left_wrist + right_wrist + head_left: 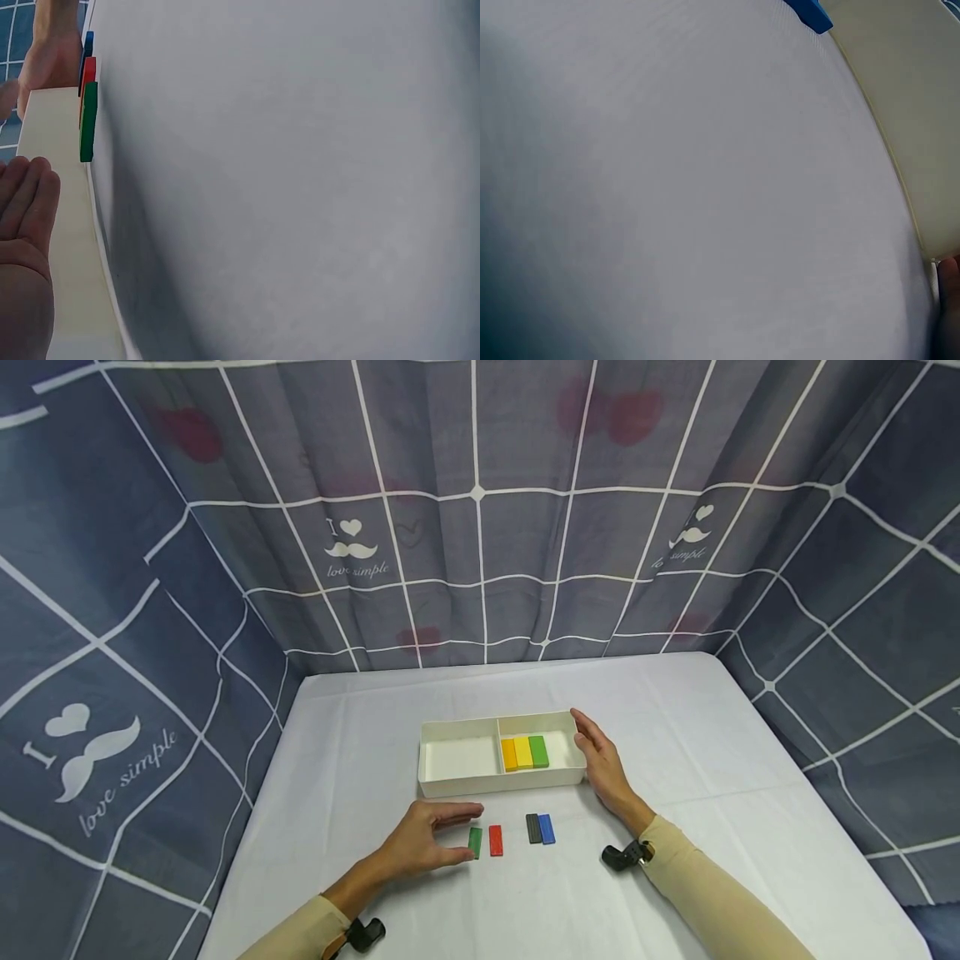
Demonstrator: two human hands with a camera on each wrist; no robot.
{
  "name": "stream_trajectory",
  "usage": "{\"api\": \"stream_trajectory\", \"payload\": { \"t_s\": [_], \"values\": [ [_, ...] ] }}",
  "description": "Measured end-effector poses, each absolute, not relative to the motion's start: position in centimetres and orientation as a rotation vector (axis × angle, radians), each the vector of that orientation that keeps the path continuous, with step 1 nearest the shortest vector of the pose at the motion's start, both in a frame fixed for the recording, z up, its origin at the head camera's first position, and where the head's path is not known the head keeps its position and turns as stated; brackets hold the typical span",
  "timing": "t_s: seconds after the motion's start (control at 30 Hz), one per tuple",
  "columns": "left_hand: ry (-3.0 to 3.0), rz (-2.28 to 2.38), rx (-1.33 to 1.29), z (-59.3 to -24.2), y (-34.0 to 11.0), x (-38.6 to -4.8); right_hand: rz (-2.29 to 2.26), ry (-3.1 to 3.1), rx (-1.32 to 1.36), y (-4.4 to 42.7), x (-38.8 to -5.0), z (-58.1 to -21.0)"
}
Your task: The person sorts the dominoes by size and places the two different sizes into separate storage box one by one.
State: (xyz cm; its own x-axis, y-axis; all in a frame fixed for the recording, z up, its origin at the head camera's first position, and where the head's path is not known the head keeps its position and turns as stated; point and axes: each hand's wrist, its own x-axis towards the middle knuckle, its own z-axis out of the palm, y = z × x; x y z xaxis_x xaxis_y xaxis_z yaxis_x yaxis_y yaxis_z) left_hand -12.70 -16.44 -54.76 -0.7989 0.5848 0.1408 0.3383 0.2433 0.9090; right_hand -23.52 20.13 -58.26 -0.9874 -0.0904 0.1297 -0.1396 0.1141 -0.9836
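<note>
The left hand (423,838) is held with thumb and fingers spread apart, gripping nothing; its fingers lie toward 12 o'clock of the green block (476,840), its thumb by the 6 o'clock end. Whether the thumb touches that block, I cannot tell. The green block lies on the white cloth (360,735), with the red block (496,841) just beside it at 3 o'clock. Farther on, between 2 and 3 o'clock, the black block (533,828) and the blue block (547,829) lie side by side.

The box (459,756) sits at about 1 o'clock from the green block, split by a divider. In its 3 o'clock compartment, the orange block (509,755), yellow block (523,752) and other green block (538,752) stand in a row, touching. The right hand (607,768) rests against the box's 3 o'clock end, fingers extended.

Beige sleeves (720,893) reach in from 7 and 5 o'clock. A gridded curtain (420,543) hangs at 9, 12 and 3 o'clock.
</note>
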Motion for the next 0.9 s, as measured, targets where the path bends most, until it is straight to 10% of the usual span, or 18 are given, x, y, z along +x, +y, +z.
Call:
{"api": "stream_trajectory", "payload": {
  "t_s": [0.9],
  "values": [
    [2.364, 1.315, 0.76, -54.99, -16.19, -12.23, 2.014, -2.347, 0.219, 20.12, -23.45, -58.26]
  ]
}}
